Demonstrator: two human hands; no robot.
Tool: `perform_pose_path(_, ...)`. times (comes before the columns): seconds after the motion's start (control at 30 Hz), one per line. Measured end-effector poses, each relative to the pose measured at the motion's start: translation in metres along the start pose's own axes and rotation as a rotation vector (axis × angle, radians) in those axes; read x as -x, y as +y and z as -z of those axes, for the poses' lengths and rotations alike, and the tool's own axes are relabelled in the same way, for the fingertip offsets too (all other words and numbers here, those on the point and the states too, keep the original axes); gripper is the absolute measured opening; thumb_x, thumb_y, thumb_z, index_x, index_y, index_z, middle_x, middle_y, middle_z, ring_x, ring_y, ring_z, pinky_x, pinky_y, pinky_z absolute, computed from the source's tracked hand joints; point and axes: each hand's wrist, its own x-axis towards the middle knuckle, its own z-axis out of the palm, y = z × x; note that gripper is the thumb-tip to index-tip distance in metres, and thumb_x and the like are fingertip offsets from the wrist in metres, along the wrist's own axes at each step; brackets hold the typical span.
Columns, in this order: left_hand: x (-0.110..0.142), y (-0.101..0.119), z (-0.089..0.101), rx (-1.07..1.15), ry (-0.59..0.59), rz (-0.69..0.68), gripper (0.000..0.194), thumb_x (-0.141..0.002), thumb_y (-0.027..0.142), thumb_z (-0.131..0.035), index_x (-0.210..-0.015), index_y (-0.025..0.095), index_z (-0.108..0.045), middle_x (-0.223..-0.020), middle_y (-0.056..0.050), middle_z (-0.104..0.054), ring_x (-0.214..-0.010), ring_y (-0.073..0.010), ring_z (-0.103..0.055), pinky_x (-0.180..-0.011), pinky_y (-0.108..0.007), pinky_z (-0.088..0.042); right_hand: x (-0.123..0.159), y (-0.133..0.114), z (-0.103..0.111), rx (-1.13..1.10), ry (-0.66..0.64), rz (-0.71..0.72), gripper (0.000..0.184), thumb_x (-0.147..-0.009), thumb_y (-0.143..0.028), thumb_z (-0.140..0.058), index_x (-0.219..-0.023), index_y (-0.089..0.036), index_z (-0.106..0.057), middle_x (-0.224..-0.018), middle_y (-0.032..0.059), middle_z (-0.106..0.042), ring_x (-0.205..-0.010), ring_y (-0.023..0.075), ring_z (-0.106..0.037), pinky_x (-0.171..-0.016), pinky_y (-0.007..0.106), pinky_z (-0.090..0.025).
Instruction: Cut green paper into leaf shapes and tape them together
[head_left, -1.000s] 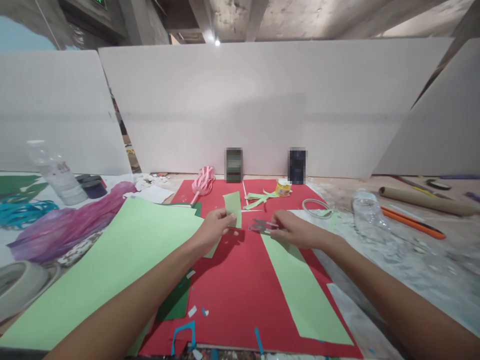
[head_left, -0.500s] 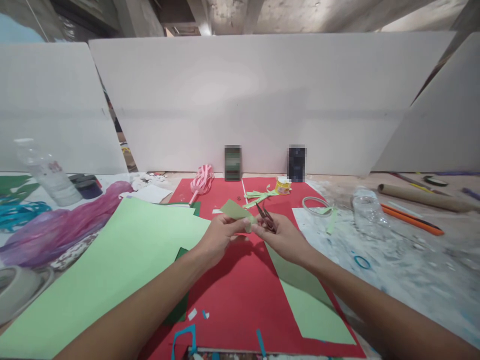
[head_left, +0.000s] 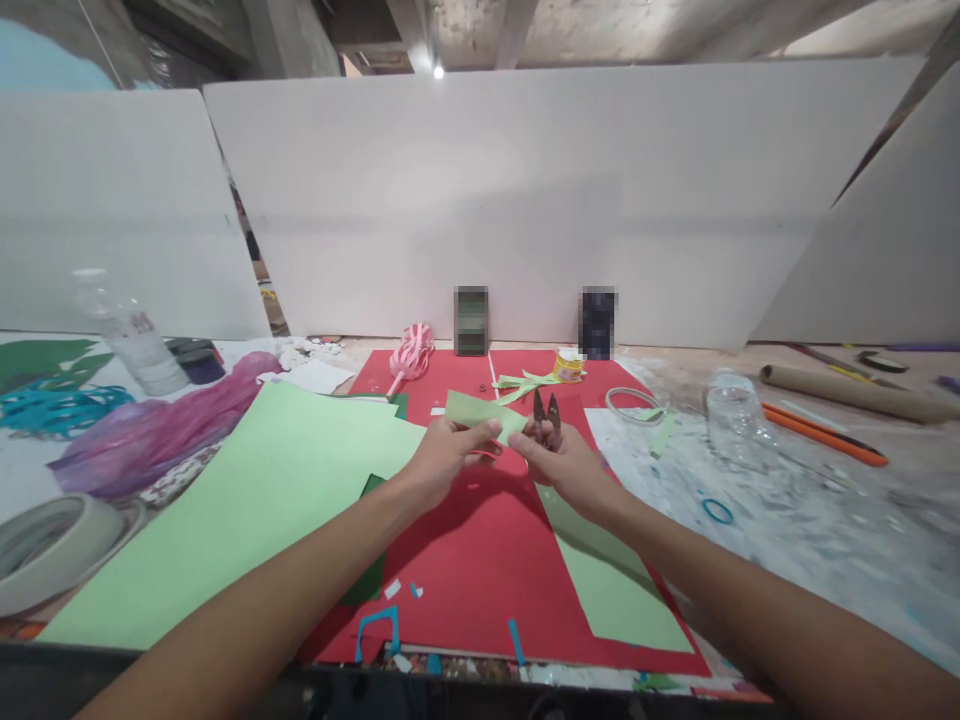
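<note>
Between my hands is a small piece of light green paper [head_left: 484,411], raised above a red sheet [head_left: 480,540]. My left hand [head_left: 455,450] pinches its lower edge between thumb and fingers. At the paper's right end, the thumb and fingertips of my right hand [head_left: 559,462] are closed. A small dark pair of scissors [head_left: 553,415] is tucked in that same hand, its blades parted and pointing up, away from the paper. Below my right wrist lies a long light green strip [head_left: 604,570]. A large light green sheet [head_left: 292,480] spreads out left of my left hand.
A pink paper tassel [head_left: 412,352], green paper strips [head_left: 525,383] and a yellow tape roll [head_left: 568,366] lie toward the back. Plastic bottles stand at left [head_left: 131,335] and right [head_left: 729,415]. An orange cutter [head_left: 825,436] is at right; a wide tape roll [head_left: 97,525] at left.
The scissors have swung more upright in my right hand and their blades show farther apart. The green paper has turned a little, with its face more toward me. The view has shifted slightly.
</note>
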Motion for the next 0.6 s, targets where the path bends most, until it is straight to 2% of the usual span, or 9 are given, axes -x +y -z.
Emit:
perform_pose_path(0.13, 0.002, -0.005, -0.005, 0.0, 0.037, 0.034, 0.031, -0.065, 0.04, -0.077, -0.072, 0.012, -0.066, -0.073, -0.007, -0.062, -0.072, -0.0171, -0.06, -0.067, -0.031, -0.049, 0.005, 0.005, 0.001, 0.002, 0.086, 0.011, 0.037, -0.079, -0.051, -0.058, -0.068, -0.02, -0.041, -0.058, -0.0061, -0.029, -0.051, 0.0089, -0.026, -0.049, 0.025, -0.022)
perform_pose_path(0.3, 0.002, -0.004, -0.004, 0.048, 0.038, 0.046, 0.03, -0.062, 0.038, -0.079, -0.073, 0.014, -0.065, -0.077, -0.006, -0.062, -0.07, -0.0167, -0.059, -0.065, -0.031, -0.049, -0.002, 0.011, 0.007, -0.055, 0.099, 0.004, 0.033, -0.077, -0.048, -0.06, -0.073, -0.02, -0.044, -0.057, -0.0074, -0.028, -0.048, 0.0081, -0.024, -0.047, 0.024, -0.021)
perform_pose_path(0.43, 0.0, -0.005, -0.001, -0.094, 0.054, 0.093, 0.028, -0.06, 0.037, -0.079, -0.074, 0.015, -0.068, -0.07, -0.006, -0.063, -0.065, -0.0177, -0.058, -0.059, -0.03, -0.046, -0.007, 0.015, 0.014, -0.006, 0.083, 0.02, 0.029, -0.078, -0.046, -0.059, -0.073, -0.019, -0.049, -0.054, -0.0078, -0.029, -0.046, 0.0079, -0.028, -0.046, 0.024, -0.023)
perform_pose_path(0.6, -0.003, -0.008, 0.002, -0.214, 0.041, 0.06, 0.027, -0.061, 0.041, -0.077, -0.07, 0.017, -0.069, -0.063, -0.006, -0.063, -0.059, -0.0188, -0.057, -0.057, -0.033, -0.045, -0.007, 0.014, 0.015, 0.012, 0.062, 0.01, 0.029, -0.079, -0.046, -0.058, -0.073, -0.019, -0.049, -0.053, -0.0082, -0.029, -0.045, 0.0078, -0.029, -0.046, 0.024, -0.024)
